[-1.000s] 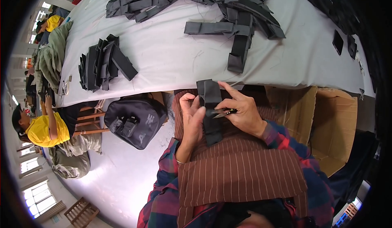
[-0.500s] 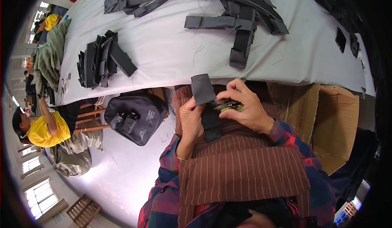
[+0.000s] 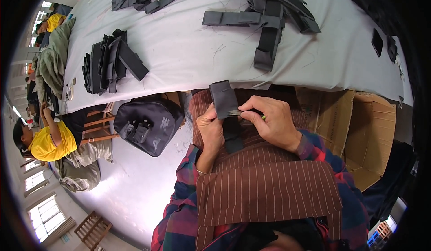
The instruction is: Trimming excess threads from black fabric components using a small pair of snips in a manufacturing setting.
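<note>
My left hand [image 3: 211, 128] pinches a dark grey fabric strip [image 3: 223, 96] above my lap, by the near edge of the table. The strip's upper end stands up above my fingers. Its lower end hangs down over my brown striped apron [image 3: 269, 192]. In my right hand [image 3: 274, 119] is a small pair of thread snips [image 3: 234, 113] with a bit of green on the handle. The fingers close around the snips, and their metal tips lie against the strip, just right of my left fingertips. Most of the snips' handle is hidden by my right hand.
On the white-covered table [image 3: 179, 62] lie a small stack of dark strips [image 3: 107, 64] at left and a larger heap [image 3: 269, 10] at the back. A black bag [image 3: 155, 132] sits left of my lap, an open cardboard box [image 3: 370, 134] right. A person in yellow [image 3: 54, 143] sits far left.
My right hand has turned and its fingers have closed over the snips, whose tips have come onto the strip. My left hand keeps its hold, with the strip slightly shifted.
</note>
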A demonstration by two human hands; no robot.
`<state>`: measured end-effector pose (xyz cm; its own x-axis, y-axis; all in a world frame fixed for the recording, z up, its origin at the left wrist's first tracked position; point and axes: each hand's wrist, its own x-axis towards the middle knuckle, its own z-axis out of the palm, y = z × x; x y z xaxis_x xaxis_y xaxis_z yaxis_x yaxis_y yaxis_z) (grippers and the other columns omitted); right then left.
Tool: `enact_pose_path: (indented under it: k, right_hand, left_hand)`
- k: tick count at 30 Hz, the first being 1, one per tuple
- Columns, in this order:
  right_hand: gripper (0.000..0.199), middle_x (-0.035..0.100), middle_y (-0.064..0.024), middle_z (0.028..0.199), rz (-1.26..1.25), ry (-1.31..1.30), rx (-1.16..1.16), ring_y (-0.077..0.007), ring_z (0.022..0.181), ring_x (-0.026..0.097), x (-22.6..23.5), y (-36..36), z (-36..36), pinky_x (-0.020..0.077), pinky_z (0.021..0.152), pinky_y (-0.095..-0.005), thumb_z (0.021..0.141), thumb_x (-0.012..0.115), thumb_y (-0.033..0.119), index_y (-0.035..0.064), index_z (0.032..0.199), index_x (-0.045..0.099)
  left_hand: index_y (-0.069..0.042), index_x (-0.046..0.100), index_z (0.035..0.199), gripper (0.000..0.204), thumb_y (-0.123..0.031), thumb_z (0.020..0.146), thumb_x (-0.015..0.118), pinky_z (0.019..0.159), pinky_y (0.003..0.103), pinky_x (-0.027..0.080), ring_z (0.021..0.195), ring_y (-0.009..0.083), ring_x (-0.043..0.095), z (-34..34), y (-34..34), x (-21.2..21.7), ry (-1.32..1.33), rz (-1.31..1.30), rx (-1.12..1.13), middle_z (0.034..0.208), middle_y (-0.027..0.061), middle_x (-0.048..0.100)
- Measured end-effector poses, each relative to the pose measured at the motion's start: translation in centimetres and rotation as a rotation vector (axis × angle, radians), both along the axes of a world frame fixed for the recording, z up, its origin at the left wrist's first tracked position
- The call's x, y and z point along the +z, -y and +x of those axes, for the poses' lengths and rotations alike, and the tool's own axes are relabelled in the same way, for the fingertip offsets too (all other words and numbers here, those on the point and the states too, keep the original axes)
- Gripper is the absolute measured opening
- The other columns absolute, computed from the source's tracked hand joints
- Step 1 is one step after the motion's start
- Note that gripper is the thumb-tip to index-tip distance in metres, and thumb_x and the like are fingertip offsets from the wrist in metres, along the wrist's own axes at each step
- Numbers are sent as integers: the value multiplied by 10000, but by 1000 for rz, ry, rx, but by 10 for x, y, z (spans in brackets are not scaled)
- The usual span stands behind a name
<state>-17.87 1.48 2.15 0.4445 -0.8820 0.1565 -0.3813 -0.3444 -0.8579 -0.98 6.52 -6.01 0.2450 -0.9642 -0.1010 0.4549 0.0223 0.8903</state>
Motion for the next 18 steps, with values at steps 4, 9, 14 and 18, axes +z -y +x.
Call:
enact_pose_path:
  k: [4, 9, 14, 18]
  right_hand:
    - [113, 640, -85, 737, -81, -78, -7, -267, 668, 622, 1, -1, 0, 466, 574, -340, 791, 712, 115, 55, 852, 639]
    - [118, 627, -75, 710, -127, -82, -10, -259, 629, 600, 3, -1, 2, 451, 552, -347, 782, 719, 121, 60, 838, 635]
    - [126, 618, -78, 695, -130, -79, -18, -260, 632, 594, 1, -2, 3, 448, 551, -342, 768, 725, 114, 64, 844, 639]
    - [140, 584, -57, 679, -161, -31, -25, -214, 587, 561, -8, 4, 0, 429, 537, -335, 797, 719, 166, 92, 877, 630]
  left_hand:
    - [79, 692, 986, 153, 87, 865, 599, 858, 216, 431, 978, 111, 578, -1, 1, 0, 72, 14, -3, 1062, 74, 654]
    - [79, 694, 952, 168, 117, 841, 573, 857, 217, 429, 976, 117, 581, -3, 1, 3, 97, 27, -3, 1065, 69, 649]
    - [76, 695, 949, 179, 116, 847, 553, 850, 219, 434, 966, 117, 587, -3, 1, 8, 122, 17, -21, 1061, 68, 650]
    - [71, 697, 948, 190, 115, 847, 543, 834, 222, 447, 965, 117, 597, -3, 0, 9, 69, 7, -63, 1060, 70, 652]
